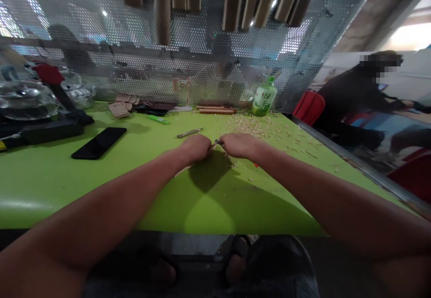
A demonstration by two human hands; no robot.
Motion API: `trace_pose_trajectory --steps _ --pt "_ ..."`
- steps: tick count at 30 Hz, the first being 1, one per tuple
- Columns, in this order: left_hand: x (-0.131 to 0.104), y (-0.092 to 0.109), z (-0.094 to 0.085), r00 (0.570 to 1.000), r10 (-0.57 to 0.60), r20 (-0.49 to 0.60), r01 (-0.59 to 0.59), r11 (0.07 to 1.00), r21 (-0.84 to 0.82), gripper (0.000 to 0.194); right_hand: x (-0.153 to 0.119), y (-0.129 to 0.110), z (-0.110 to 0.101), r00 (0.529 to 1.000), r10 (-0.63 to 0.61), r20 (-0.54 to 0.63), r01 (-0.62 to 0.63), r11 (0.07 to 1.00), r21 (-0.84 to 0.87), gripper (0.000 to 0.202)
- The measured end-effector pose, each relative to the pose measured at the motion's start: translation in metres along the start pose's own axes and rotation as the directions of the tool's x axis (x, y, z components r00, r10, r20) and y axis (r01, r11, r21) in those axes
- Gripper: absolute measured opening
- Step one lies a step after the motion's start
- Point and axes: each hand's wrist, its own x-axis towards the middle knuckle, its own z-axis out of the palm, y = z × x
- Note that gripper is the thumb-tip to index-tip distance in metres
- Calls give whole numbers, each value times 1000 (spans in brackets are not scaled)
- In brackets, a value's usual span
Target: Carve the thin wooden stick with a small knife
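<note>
Above the green table top, my left hand [198, 147] is closed around a small pale piece [214, 145] that looks like wood; most of it is hidden by the fingers. My right hand [238, 145] is closed too, its fingertips almost meeting the left. From its fingers a small dark tool tip [218, 142] points at the pale piece; the rest of that tool is covered. A red bit [256, 165] shows just below the right wrist. Wood shavings [251, 127] lie beyond and around the right hand. Behind the left hand rests a slim metal-tipped tool [189, 133].
A black phone [99, 143] lies at left, near a dark stand with a red top [49, 73] and a glass pot [25, 100]. Wood pieces [120, 108], a green cutter [158, 119], brown sticks [216, 110] and a green bottle [264, 98] line the back. A person [353, 87] sits at right.
</note>
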Motion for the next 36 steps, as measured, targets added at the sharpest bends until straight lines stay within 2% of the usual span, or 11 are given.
trace_pose_trajectory --steps 3,6,9,14,20,24,31,33,36 --pt "-1 0 -2 1000 15 3 -15 1000 5 39 -9 -3 13 998 -4 -66 4 1000 -1 37" --pt "-2 -1 -2 1000 26 4 -26 1000 3 36 -11 -6 14 998 -10 -70 9 1000 -12 38" --pt "0 0 -1 1000 13 5 -13 1000 -1 38 -1 -4 2 1000 -2 1 2 1000 -25 33" --pt "3 1 5 1000 4 -13 -3 1000 10 46 22 3 -26 974 8 227 0 999 -34 21" --pt "2 -2 7 1000 17 -18 -16 1000 25 49 36 5 -37 949 -27 313 38 999 -30 22" --pt "3 -2 5 1000 18 1 -18 1000 14 47 30 4 -24 975 -10 224 12 1000 -8 17" --pt "0 -2 1 999 38 -8 -38 999 -13 38 6 10 18 1000 -23 15 22 995 100 31" --pt "0 -2 0 999 45 -6 -46 999 -21 36 2 10 22 1000 -18 -10 19 994 105 33" --pt "-1 -1 -1 1000 31 3 -31 999 -22 38 5 9 12 1000 -15 20 13 995 96 31"
